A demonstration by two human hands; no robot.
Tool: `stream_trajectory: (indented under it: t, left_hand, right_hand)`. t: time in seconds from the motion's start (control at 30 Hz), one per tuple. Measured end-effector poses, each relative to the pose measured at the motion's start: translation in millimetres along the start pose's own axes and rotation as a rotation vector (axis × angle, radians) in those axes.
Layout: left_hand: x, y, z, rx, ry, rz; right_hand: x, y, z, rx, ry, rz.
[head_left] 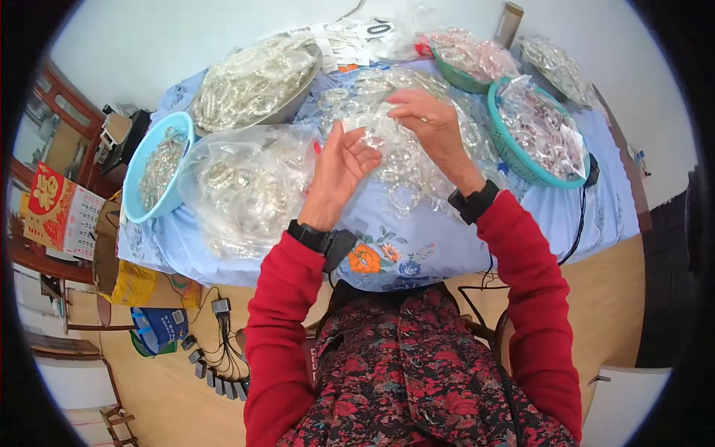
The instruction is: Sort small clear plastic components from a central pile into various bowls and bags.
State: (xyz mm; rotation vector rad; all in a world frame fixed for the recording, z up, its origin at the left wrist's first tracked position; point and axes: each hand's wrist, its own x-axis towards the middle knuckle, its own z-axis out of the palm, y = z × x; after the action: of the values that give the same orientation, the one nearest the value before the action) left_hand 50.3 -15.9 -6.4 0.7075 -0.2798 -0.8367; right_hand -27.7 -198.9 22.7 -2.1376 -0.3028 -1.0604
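At far left on the cloth-covered worktop, a light-blue basin with glinting bits inside. Next, farther back, a metal bowl piled high with clear-wrapped pieces; nearer, a bulging clear bag. Just beside the bag, the left hand, palm turned inward, fingers half curled. In the middle, beneath both hands, a loose heap of clear packets. Then the right hand, fingers bent leftward; for both, whether released or pinching something see-through, impossible to tell against the glitter. Beyond, at right, a green bowl, then a teal basket, both heaped.
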Motion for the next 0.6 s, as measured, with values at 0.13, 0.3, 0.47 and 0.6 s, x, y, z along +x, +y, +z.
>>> stream_trajectory:
  t: [0.13, 0.3, 0.47, 0.6]
  left_hand:
    - [-8.9, -4.8, 12.2, 0.065, -0.087, -0.039]
    - [-8.2, -12.0, 29.1, 0.253, -0.105, 0.076]
    - [-5.3, -20.8, 37.8, 0.328, -0.045, 0.102]
    - [-2.7, -26.7, 38.6, 0.412, 0.023, 0.135]
  right_hand:
    - [-20.3, -15.8, -4.8, -0.171, 0.165, -0.115]
    - [-38.1, -31.9, -17.4, 0.614, 0.416, 0.676]
    - [-49.2, -44.2, -19.4, 0.853, 0.217, 0.871]
    - [-57.5, -39.7, -10.7, 0.684, 0.187, 0.784]
